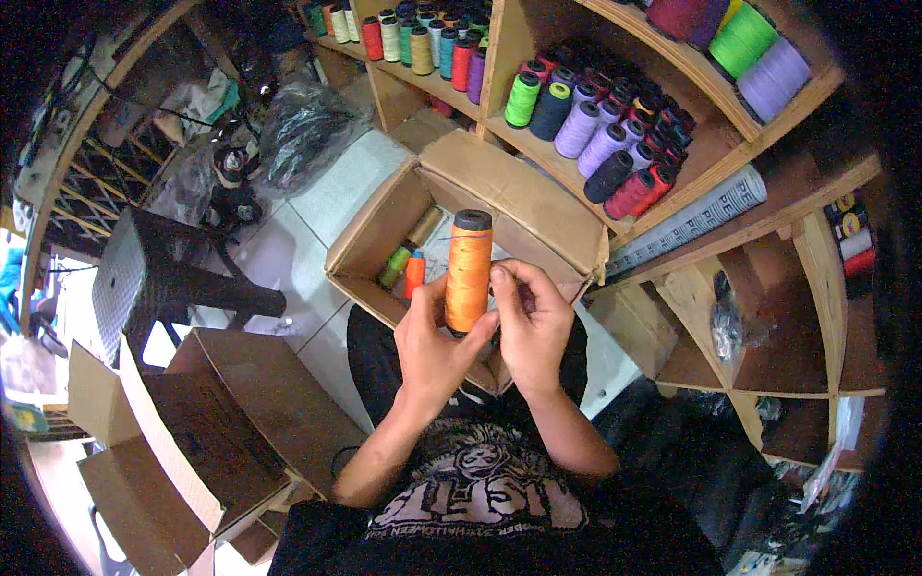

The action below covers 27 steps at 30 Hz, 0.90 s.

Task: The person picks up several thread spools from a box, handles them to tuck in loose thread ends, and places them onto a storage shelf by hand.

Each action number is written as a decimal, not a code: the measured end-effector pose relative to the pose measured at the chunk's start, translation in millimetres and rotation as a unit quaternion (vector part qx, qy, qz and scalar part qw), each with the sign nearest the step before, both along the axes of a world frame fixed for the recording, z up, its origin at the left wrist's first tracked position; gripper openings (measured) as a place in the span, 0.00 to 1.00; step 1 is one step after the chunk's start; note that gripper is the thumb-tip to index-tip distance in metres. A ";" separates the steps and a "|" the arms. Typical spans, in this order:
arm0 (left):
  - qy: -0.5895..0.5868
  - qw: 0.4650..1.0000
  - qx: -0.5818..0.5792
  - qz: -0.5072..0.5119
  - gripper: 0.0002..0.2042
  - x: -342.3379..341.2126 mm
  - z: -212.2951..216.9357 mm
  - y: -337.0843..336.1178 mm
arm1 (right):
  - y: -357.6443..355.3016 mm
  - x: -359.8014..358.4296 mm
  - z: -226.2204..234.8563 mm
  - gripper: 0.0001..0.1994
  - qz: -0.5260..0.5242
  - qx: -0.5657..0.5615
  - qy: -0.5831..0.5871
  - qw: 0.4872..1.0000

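Observation:
An orange spool of thread (468, 274) with black ends stands nearly upright in my left hand (432, 346), its fingers and thumb closed about the lower part. Close against the spool's right side, my right hand (530, 326) is closed in a pinch. What lies between those fingertips, perhaps a thread end, is too small to make out. Beneath both hands sits an open cardboard box (370, 240). Inside it lie a green spool (395, 266), an orange-red spool with a blue tip (415, 276) and a tan spool (423, 227). My hands hide part of the box.
Wooden shelves (499, 58) ahead and to the right carry rows of coloured thread spools (581, 130). A rolled printed sheet (691, 221) leans under them. On my left are a dark plastic stool (144, 278), another open cardboard box (259, 403) and clear plastic bags (312, 134).

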State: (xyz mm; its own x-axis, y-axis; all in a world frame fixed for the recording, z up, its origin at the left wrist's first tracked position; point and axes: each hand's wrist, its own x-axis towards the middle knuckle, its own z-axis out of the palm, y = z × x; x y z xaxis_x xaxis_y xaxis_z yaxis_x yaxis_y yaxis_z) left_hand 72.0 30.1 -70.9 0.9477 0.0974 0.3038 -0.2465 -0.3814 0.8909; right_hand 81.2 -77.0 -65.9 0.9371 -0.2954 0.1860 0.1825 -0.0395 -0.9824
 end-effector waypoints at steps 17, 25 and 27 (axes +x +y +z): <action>-0.083 0.991 0.048 0.093 0.25 2.1 1.1 -14.5 | -108.5 -5.5 19.5 0.24 -0.107 -0.176 -0.087 0.975; -0.118 0.986 0.089 0.076 0.23 -4.9 11.2 -21.3 | -54.3 15.1 74.6 0.13 0.016 -0.391 -0.255 0.884; -0.120 0.986 0.084 0.075 0.23 -4.8 11.1 -21.1 | -58.9 23.7 65.0 0.09 0.007 -0.417 -0.296 0.859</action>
